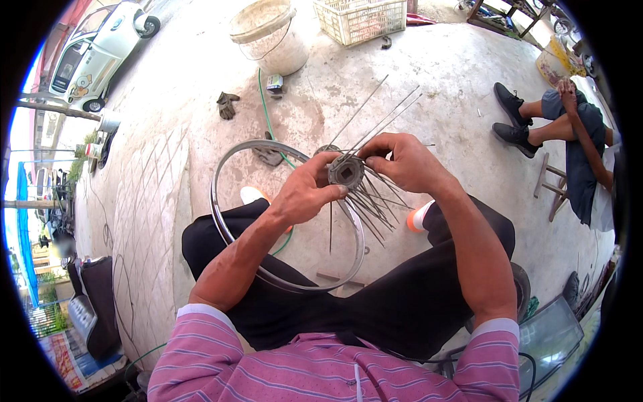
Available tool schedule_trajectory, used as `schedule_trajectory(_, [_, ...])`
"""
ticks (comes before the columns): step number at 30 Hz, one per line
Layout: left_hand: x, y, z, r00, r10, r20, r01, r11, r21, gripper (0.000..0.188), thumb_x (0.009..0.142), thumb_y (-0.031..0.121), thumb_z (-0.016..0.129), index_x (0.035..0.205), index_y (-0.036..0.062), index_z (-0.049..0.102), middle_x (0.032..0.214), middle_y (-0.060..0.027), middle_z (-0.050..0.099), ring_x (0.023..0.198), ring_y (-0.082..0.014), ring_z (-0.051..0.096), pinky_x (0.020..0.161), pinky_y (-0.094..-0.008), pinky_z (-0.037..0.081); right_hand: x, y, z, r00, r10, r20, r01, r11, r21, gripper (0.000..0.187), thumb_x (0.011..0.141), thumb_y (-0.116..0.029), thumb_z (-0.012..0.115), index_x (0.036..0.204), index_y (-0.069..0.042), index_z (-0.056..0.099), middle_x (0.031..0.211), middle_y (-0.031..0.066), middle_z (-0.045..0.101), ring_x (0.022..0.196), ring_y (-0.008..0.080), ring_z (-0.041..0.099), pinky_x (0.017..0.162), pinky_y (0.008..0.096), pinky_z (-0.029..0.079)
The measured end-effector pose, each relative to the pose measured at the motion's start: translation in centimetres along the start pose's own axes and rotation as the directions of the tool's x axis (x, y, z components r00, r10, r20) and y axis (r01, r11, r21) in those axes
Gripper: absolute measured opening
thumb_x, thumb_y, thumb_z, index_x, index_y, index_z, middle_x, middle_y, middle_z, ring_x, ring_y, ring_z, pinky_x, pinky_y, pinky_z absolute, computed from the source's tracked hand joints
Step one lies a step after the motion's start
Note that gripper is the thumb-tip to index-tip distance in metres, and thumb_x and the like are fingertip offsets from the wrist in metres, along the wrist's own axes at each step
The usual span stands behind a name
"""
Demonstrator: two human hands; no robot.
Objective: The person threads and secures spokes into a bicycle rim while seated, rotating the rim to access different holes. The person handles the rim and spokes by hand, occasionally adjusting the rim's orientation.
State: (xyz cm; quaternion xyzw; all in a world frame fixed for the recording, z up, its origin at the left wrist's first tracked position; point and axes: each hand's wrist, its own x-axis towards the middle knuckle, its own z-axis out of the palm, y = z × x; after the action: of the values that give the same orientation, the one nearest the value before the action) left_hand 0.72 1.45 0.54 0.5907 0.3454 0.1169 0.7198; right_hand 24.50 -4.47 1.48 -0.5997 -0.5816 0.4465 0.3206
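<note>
Grey metal sits mid-frame: our left hand pinches the wheel hub steady, so our right hand can close its fingers on the spokes fanning from it. Below, the bare rim rests across our knees, near.

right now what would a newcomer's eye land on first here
First the wheel hub at the centre, held between the left hand and right hand, with thin metal spokes fanning out of it. Next the bare wheel rim resting across the person's lap, and the white bucket standing on the concrete beyond.
</note>
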Motion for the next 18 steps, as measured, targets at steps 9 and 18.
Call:
schedule_trajectory(9, [0.0, -0.3, -0.1, 1.000, 0.018, 0.014, -0.018, 0.999, -0.031, 0.057, 0.085, 0.000, 0.068, 0.138, -0.0006, 0.047, 0.118, -0.0095, 0.066, 0.108, -0.0172, 0.064, 0.093, -0.0342, 0.054, 0.0, 0.5, 1.3, 0.870, -0.401, -0.285, 0.254, 0.863, -0.438, 0.010, 0.088, -0.013, 0.069, 0.096, -0.007, 0.073, 0.086, 0.0089, 0.069, 0.079, 0.0321, 0.066, 0.071, 0.0410, 0.053])
schedule_trajectory(18, [-0.2, -1.0, 0.1, 0.998, 0.056, 0.027, -0.056, 0.998, 0.020, 0.056, 0.088, 0.004, 0.068, 0.139, -0.0012, 0.044, 0.120, -0.0128, 0.067, 0.111, -0.0194, 0.065, 0.095, -0.0345, 0.052, 0.3, 0.4, 2.2, 0.962, 0.154, -0.225, -0.055, 0.919, 0.391, 0.020, 0.093, -0.017, 0.069, 0.102, 0.000, 0.066, 0.097, 0.0088, 0.073, 0.084, 0.0143, 0.068, 0.072, 0.0291, 0.052])
